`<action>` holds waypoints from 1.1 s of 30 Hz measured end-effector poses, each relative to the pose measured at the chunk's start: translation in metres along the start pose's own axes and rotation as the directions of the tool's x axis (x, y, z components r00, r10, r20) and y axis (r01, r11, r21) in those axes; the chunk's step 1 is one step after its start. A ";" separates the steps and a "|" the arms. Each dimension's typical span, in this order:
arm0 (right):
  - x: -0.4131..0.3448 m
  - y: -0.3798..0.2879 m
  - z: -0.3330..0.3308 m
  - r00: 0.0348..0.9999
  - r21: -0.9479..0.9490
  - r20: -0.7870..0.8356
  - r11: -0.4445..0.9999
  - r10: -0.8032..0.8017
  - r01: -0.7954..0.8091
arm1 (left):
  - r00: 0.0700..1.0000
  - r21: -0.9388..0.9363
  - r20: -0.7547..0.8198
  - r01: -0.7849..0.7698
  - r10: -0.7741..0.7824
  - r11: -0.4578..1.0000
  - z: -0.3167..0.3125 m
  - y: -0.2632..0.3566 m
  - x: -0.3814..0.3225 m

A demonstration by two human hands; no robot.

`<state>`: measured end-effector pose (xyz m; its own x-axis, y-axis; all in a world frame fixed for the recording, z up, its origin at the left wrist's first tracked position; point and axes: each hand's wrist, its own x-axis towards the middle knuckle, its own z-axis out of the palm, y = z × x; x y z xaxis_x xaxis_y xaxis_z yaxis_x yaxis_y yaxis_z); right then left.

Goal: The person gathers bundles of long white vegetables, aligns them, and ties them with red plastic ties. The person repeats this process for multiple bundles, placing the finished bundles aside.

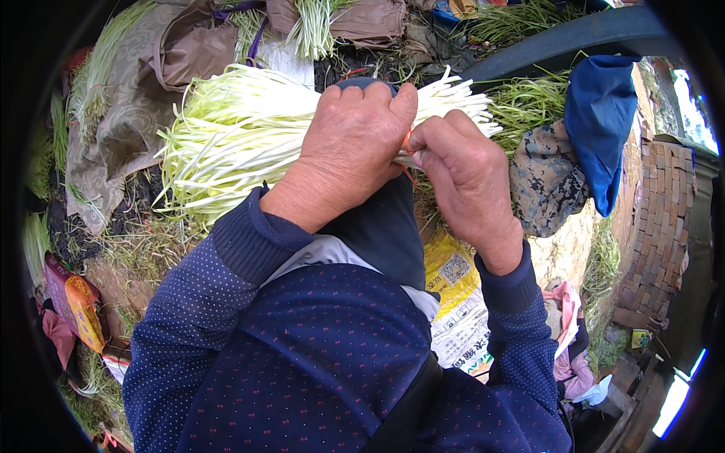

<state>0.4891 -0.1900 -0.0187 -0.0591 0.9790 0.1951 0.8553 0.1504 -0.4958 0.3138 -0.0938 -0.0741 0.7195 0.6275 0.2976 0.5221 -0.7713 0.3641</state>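
A thick bundle of pale yellow-white blanched chives (243, 130) lies across my dark-trousered leg. The leafy yellow ends fan out to the left, and the white stalk ends point right. My left hand (359, 139) is clamped over the bundle from above, near the stalk ends. Close beside it, my right hand (467, 170) pinches a thin orange-red tie (407, 139) between thumb and bent forefinger. The tie runs against the stalks, and a loose end hangs below. My hands hide how far it goes around the bundle.
More chive bunches (93, 105) lie on patterned cloth (122, 136) at left. Ahead right, loose green blades (527, 105) lie below a dark curved rim (566, 42). Blue cloth (600, 119) and camouflage cloth (546, 178) sit at right, near stacked bricks (657, 226). A printed sack (461, 340) is beside me.
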 end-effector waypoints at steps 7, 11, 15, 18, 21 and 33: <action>-0.003 -0.001 0.003 0.999 0.040 -0.032 0.999 0.009 -0.007 | 1.000 -0.019 -0.025 -0.002 0.002 1.000 0.002 0.000 0.000; -0.006 -0.002 0.006 0.997 0.053 -0.063 0.998 0.036 -0.033 | 1.000 -0.023 -0.030 0.002 -0.003 1.000 0.004 0.000 0.001; -0.006 -0.002 0.008 0.997 -0.059 -0.074 0.998 0.024 -0.028 | 1.000 -0.007 -0.030 0.002 -0.002 1.000 0.004 -0.001 0.001; -0.004 -0.004 0.012 0.996 -0.113 -0.093 0.993 0.007 -0.017 | 0.999 -0.014 -0.038 0.005 -0.006 1.000 0.004 -0.001 0.001; -0.003 -0.007 0.011 0.996 -0.132 -0.093 0.991 -0.004 -0.008 | 0.999 -0.020 -0.037 0.003 -0.004 1.000 0.004 -0.001 0.001; 0.001 -0.004 0.005 0.999 0.016 -0.037 1.000 0.026 -0.026 | 0.999 -0.013 -0.054 0.001 -0.002 1.000 0.005 -0.001 -0.001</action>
<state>0.4828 -0.1887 -0.0205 -0.0173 0.9769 0.2131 0.8483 0.1272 -0.5140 0.3151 -0.0939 -0.0796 0.6930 0.6337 0.3438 0.5171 -0.7692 0.3754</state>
